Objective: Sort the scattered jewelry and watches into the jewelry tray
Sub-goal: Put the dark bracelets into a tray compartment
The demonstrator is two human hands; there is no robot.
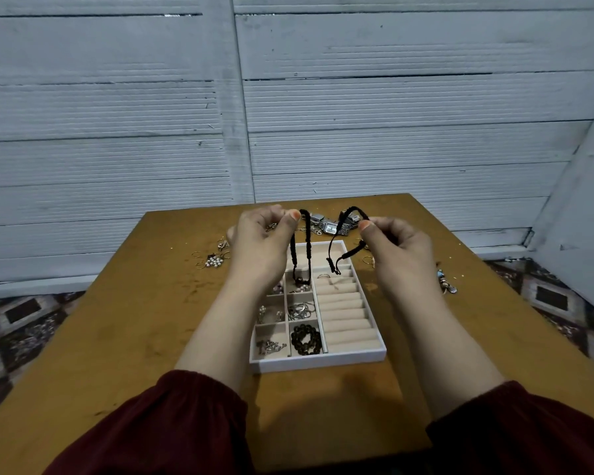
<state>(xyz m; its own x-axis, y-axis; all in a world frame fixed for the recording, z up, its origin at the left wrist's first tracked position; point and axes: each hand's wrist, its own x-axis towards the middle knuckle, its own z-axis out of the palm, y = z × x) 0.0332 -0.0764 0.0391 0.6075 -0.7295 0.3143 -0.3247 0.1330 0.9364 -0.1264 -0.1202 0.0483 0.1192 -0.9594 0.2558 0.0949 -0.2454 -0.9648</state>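
Left hand [264, 243] raised at frame centre, thumb and fingers pinching black cord bracelet [305, 248]; loop hangs above jewelry tray [319, 364]. Right hand [400, 246] pinches second black bracelet [340, 260] likewise. Tray at centre of desk [117, 337], partly filled. Watches [333, 227] behind tray; pearl earrings [215, 260] to its left.

A worn ochre tabletop [124, 337] fills the lower middle, its surface scuffed with dark marks and pale specks towards the far corners. Behind its far edge stands a wall [100, 132] of grey-white horizontal boards, split by an upright batten [232, 114]. A pale slanted panel [583, 200] rises beyond the right edge. Patterned flooring [24, 323] of dark and light diamonds shows past the left and right edges.
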